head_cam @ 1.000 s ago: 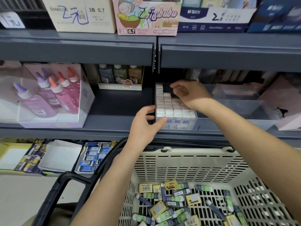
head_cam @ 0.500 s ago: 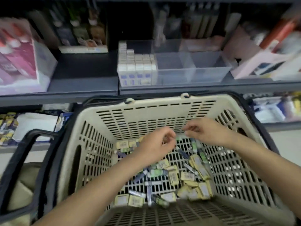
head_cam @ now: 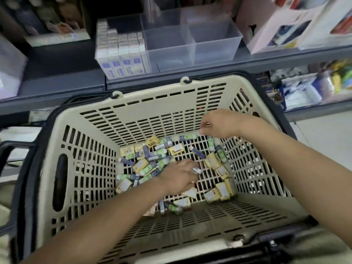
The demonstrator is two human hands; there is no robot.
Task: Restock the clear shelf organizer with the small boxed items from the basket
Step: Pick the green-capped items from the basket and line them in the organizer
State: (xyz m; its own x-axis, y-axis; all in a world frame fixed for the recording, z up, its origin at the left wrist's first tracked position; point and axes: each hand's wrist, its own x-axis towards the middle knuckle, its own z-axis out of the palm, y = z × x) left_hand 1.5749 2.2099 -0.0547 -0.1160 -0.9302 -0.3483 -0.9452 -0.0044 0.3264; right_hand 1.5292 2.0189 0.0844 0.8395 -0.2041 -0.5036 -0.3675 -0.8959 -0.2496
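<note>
A cream slotted basket [head_cam: 133, 103] fills the lower view, and several small yellow, green and purple boxed items [head_cam: 150, 161] lie loose on its floor. My left hand [head_cam: 177, 178] is down among them, its fingers curled round a small white box [head_cam: 196, 170]. My right hand [head_cam: 219, 122] hovers above the far right of the pile with curled fingers pinching a small item [head_cam: 207, 124]. The clear shelf organizer [head_cam: 213, 44] stands on the shelf beyond the basket. Its left compartment is packed with white boxes [head_cam: 122, 52]. Its other compartments look bare.
The grey shelf edge [head_cam: 190, 75] runs just past the basket's far rim. Pink and white cartons [head_cam: 276, 25] stand right of the organizer, and a display box [head_cam: 9, 67] stands at left. The basket's black handle [head_cam: 17, 149] sticks out on the left.
Both hands left the organizer on the shelf and came down into the basket. My left hand has since dropped to the basket floor among the boxes, and the view has tilted further downward.
</note>
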